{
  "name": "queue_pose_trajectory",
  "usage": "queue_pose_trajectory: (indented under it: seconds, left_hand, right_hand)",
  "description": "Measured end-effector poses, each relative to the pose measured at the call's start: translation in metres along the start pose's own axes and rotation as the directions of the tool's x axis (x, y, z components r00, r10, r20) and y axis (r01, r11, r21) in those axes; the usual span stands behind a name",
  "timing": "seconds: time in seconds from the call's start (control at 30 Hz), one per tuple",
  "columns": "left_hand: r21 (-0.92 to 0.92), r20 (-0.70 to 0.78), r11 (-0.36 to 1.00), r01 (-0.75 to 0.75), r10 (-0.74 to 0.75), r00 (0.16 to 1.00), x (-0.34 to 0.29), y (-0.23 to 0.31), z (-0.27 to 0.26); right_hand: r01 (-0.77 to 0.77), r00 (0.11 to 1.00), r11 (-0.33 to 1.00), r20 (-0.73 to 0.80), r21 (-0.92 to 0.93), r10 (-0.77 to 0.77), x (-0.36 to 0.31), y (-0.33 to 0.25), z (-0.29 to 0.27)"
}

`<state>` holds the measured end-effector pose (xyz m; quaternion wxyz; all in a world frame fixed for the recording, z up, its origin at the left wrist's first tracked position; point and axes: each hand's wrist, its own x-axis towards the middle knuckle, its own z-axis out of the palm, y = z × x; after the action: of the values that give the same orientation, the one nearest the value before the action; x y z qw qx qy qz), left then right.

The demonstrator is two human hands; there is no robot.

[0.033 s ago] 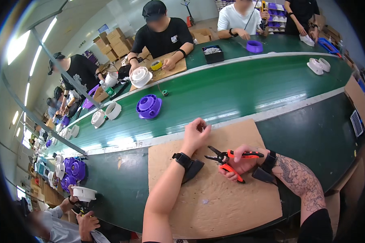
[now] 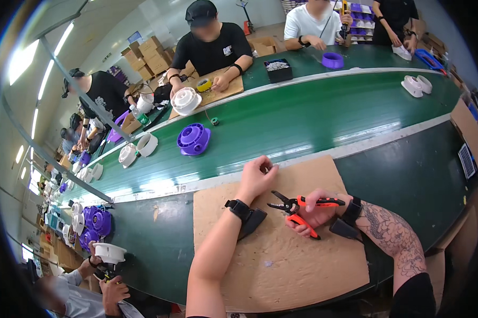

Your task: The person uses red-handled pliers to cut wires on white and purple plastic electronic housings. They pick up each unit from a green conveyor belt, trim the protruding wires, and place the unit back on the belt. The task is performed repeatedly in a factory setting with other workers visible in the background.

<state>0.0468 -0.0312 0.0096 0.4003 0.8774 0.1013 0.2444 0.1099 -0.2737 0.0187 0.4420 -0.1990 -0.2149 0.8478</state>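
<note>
My right hand (image 2: 314, 212) is wrapped round a pair of pliers (image 2: 286, 203) with orange and black handles. Their dark jaws are spread apart and point left, toward my left hand (image 2: 257, 177). That hand rests near the far edge of a brown cardboard sheet (image 2: 281, 281), its fingers curled in toward the thumb. What lies inside those fingers, if anything, is too small or hidden to make out. A dark band with a black block sits on each of my wrists.
Beyond the cardboard runs a green conveyor belt (image 2: 302, 116) carrying a purple round housing (image 2: 193, 139) and white housings (image 2: 126, 155). Purple housings (image 2: 97, 225) stand at the left. A co-worker at lower left holds a white part (image 2: 110, 253). Other people work across the belt.
Across the belt, the white housing at a co-worker's hands has shifted slightly to the right. My own hands and the pliers have barely moved.
</note>
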Motion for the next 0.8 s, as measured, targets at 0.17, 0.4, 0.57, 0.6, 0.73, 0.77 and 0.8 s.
queue_pose_trajectory:
  seconds: [0.17, 0.4, 0.57, 0.6, 0.73, 0.77, 0.8]
  left_hand:
    - [0.075, 0.076, 0.997, -0.022, 0.016, 0.997, -0.0006, 0.0045, 0.0007]
    - [0.098, 0.075, 0.995, -0.001, -0.006, 0.997, -0.0008, 0.0042, 0.0009]
    - [0.099, 0.07, 0.995, -0.002, -0.005, 0.998, -0.0005, 0.0042, 0.0016]
    - [0.1, 0.074, 0.995, 0.0, -0.007, 0.997, -0.0005, 0.0049, 0.0011]
    - [0.107, 0.083, 0.994, 0.001, -0.01, 0.996, -0.0005, 0.0081, -0.0004]
    - [0.109, 0.085, 0.994, 0.0, -0.009, 0.996, -0.0005, 0.0092, -0.0005]
    - [0.105, 0.085, 0.994, 0.0, -0.009, 0.996, -0.0006, 0.0083, -0.0007]
  right_hand:
    - [-0.006, 1.0, 1.0, 0.029, 0.02, 0.005, 0.0002, 0.0003, -0.004]
    - [0.004, 0.999, 0.999, 0.038, 0.054, -0.006, -0.0002, -0.0003, -0.0019]
    - [0.0, 0.999, 0.998, 0.033, 0.064, -0.002, 0.0003, 0.0008, -0.0047]
    - [0.0, 0.999, 0.998, 0.033, 0.061, -0.002, 0.0008, 0.0009, -0.005]
    - [0.003, 0.999, 0.998, 0.047, 0.059, -0.006, 0.0007, 0.0001, -0.0035]
    - [0.006, 0.999, 0.998, 0.045, 0.057, -0.008, 0.0003, 0.0002, -0.0032]
    - [0.006, 0.999, 0.999, 0.045, 0.054, -0.009, 0.0006, -0.0001, -0.0031]
